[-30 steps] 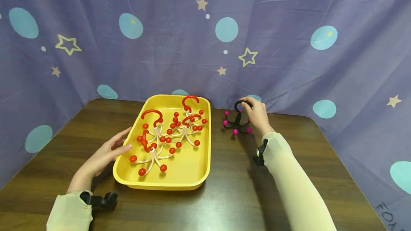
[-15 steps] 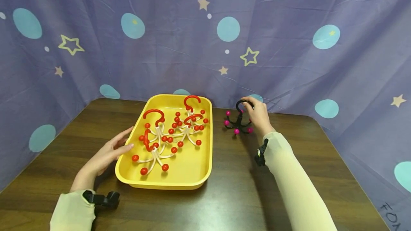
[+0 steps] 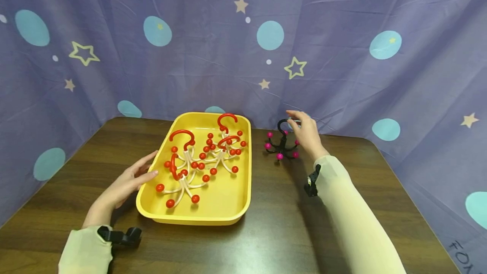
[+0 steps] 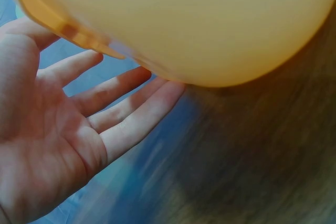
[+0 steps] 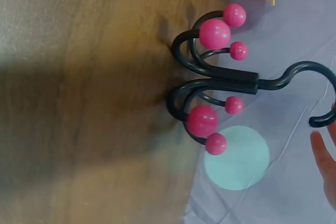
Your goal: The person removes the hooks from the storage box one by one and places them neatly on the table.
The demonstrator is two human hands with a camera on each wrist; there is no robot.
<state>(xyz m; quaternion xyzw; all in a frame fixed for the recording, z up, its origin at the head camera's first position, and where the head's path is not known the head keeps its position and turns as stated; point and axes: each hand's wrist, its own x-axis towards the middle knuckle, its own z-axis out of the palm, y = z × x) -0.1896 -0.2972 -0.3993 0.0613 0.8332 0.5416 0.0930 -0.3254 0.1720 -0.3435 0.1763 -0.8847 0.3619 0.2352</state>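
Note:
In the head view a black hook hanger (image 3: 282,147) with pink ball tips stands upright on the table, right of the yellow tray (image 3: 228,206). My right hand (image 3: 307,134) is beside its curved top, thumb and fingers spread apart. In the right wrist view the fingertips (image 5: 321,153) are close to the end of the black hook, and the thumb side is apart from it. My left hand (image 3: 127,183) lies at the tray's left side, thumb at the rim. The left wrist view shows its fingers (image 4: 147,116) nearly straight, touching the tray's outer wall (image 4: 210,35).
Several white hook hangers with red hooks and red balls, one in front (image 3: 183,183), stand in the tray. A brown wooden table (image 3: 281,231) carries everything. A purple patterned curtain (image 3: 213,67) hangs close behind its back edge.
My right hand has loosened from the black hanger's hook, its fingers spreading and shifting slightly right. The hanger stays standing in place. The left hand and tray have hardly moved.

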